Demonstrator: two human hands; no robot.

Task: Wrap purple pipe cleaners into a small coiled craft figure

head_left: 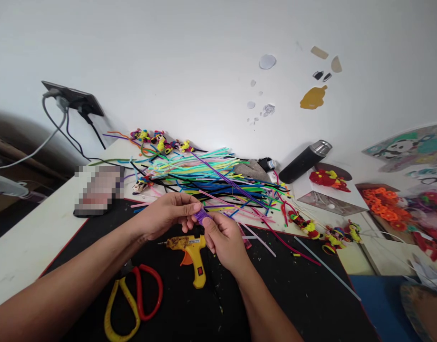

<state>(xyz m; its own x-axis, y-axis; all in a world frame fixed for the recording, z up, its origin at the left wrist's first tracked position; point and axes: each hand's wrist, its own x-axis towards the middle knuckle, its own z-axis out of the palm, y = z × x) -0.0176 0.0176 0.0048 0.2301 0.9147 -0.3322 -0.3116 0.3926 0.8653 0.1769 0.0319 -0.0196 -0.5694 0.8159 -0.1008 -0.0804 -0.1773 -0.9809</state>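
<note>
Between both hands is a short purple piece of pipe cleaner (201,216), coiled or folded into a small fuzzy bundle. My left hand (173,213) pinches its left end with thumb and forefinger. On its right end, my right hand (223,237) presses with the thumb, fingers curled beneath. Just below the hands a yellow hot glue gun (195,256) lies on the black mat (182,313), its nozzle pointing left. Scissors (138,297) with one yellow and one red handle rest to the lower left, their blades mostly hidden by my left forearm.
Behind the hands spreads a heap of colourful pipe cleaners (218,175). Small pipe cleaner figures (161,141) lie at the back and right. A phone (99,190) with a blurred screen is at left. A black flask (304,161) leans near a white box (328,199). A glue stick (327,268) lies at right.
</note>
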